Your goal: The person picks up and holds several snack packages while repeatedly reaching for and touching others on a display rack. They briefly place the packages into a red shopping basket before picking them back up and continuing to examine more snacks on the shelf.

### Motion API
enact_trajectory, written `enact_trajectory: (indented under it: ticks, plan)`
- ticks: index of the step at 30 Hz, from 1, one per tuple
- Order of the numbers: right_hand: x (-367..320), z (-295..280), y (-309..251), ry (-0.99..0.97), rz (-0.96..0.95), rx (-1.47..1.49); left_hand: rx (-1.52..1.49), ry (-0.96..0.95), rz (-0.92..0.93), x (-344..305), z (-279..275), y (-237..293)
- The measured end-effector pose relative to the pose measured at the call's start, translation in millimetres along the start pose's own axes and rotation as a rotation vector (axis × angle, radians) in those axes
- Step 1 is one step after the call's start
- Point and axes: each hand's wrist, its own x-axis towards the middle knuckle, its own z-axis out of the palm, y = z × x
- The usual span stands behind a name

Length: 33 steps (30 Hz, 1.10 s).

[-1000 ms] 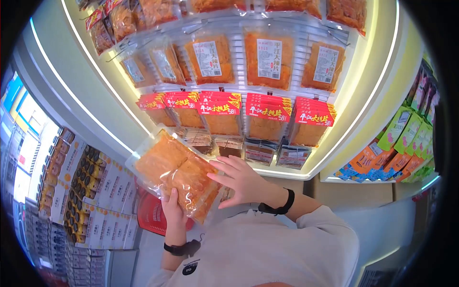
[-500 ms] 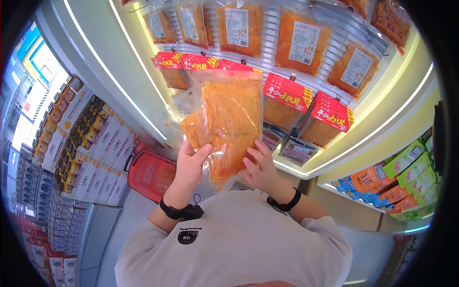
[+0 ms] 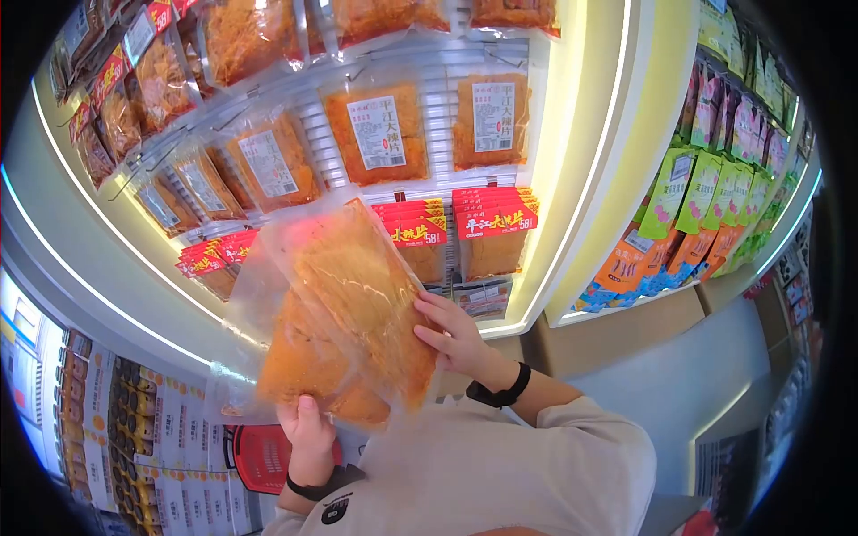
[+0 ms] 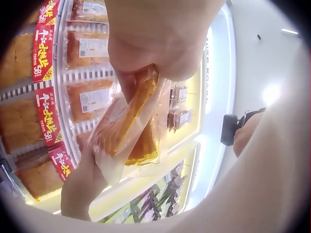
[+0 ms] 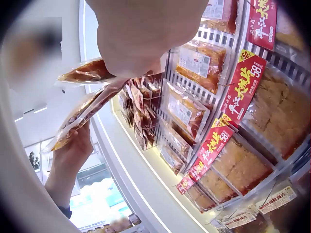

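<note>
Two clear, flat packets of orange-brown spicy strips overlap in front of the body in the head view. My left hand (image 3: 308, 435) pinches the lower end of the rear packet (image 3: 304, 357), its thumb lying on the front face. The front packet (image 3: 362, 286) slants across it, and my right hand (image 3: 454, 338) grips that one by its right edge, fingers over the front. From the left wrist, the packets (image 4: 129, 131) show nearly edge-on beneath the left hand (image 4: 155, 43). In the right wrist view they spread apart below the right hand (image 5: 146, 34).
Ahead stands a lit display rack with hanging packets (image 3: 380, 134) and red price-marked packets (image 3: 496, 214). Green packets (image 3: 702, 188) hang on a rack to the right. A red basket (image 3: 261, 457) is on the floor at lower left, near stacked boxed jars (image 3: 179, 420).
The right hand has gone from spread fingers at the packets to gripping the front one. The two packets, nearly stacked half a second ago, now fan apart. The head view has swung right.
</note>
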Motion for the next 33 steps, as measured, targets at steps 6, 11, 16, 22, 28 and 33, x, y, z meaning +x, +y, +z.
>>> enact_trajectory:
  ticks: [6, 11, 16, 22, 28, 33]
  plan:
    - [-1, -13, 15, 0.752, 0.734, 0.763, 0.030, 0.006, -0.003, 2, -19, 2]
    - [35, -64, 26, 1.099, 0.783, 0.981, -0.044, 0.083, -0.080, -1, -28, 4]
    - [53, -75, 30, 1.179, 0.712, 0.909, -0.053, 0.108, -0.104, -6, -31, 6]
    - [72, -76, 35, 1.253, 0.668, 0.875, -0.022, 0.143, -0.110, -14, -39, 2]
    - [72, -75, 33, 1.300, 0.765, 0.861, -0.011, 0.203, -0.095, -18, -35, 8]
    - [71, -74, 28, 1.339, 0.784, 0.848, -0.036, 0.190, -0.095, -22, -38, 8]
